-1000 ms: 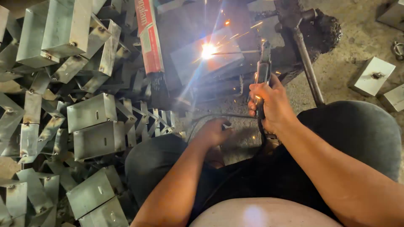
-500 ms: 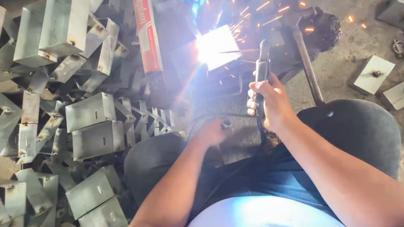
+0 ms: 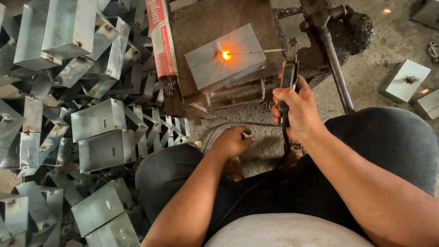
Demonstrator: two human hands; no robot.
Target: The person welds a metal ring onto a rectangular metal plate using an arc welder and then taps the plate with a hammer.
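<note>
My right hand (image 3: 297,110) grips a dark welding electrode holder (image 3: 288,75) whose thin rod (image 3: 256,51) reaches left to an orange glowing spot (image 3: 225,55) on a grey metal box (image 3: 226,57). The box lies on a rusty steel work block (image 3: 215,20). My left hand (image 3: 231,142) is low between my knees, fingers curled on a black cable (image 3: 228,124) near the ground; what it grips is partly hidden.
A large heap of grey sheet-metal boxes (image 3: 96,120) fills the left side. A red packet of welding rods (image 3: 161,41) leans beside the block. A metal bar (image 3: 336,68) slants at the right. Two more boxes (image 3: 404,80) lie on the concrete floor at the right.
The bright arc and flying sparks have died down to a small orange glow on the box. Both hands stay almost where they were.
</note>
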